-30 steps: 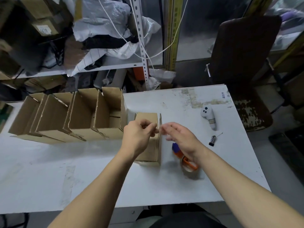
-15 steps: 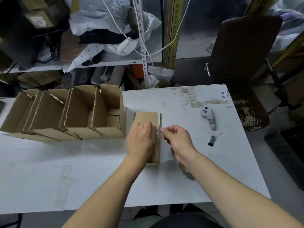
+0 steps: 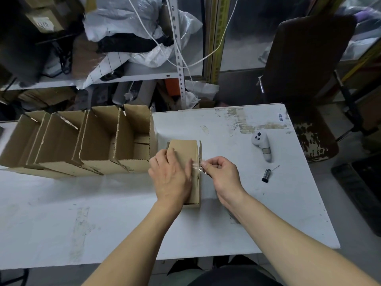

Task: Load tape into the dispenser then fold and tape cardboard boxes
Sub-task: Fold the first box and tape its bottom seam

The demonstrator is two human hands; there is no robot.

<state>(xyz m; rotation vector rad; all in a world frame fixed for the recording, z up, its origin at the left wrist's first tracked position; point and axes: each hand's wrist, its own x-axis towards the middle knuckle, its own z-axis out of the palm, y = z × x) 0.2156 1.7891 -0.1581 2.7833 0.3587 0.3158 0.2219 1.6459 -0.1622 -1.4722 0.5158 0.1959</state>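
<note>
We see a white tabletop (image 3: 237, 219), scuffed and marked with old tape residue near its far right corner, with a dark chair (image 3: 307, 65) standing behind that corner and a cluttered shelf (image 3: 132, 75) of plastic bags and cables beyond the far edge. Along the left of the tabletop stands a row of open cardboard boxes (image 3: 82, 145), pressed side by side with their flaps up. Just beside the rightmost of them sits the small cardboard box (image 3: 186, 153) being closed, its top flaps folded down. Our left hand (image 3: 171, 178) lies flat on that top, fingers straight and pressing the flaps down. Our right hand (image 3: 223, 176) is just to the right of the box, its curled fingers pinching one end of a strip of clear tape (image 3: 196, 168) that stretches across to the box's top right edge beside the left hand. Farther right on the tabletop lie a white controller (image 3: 262, 145) and, nearer us, a small black clip-like object (image 3: 267, 174), well apart from the box.
</note>
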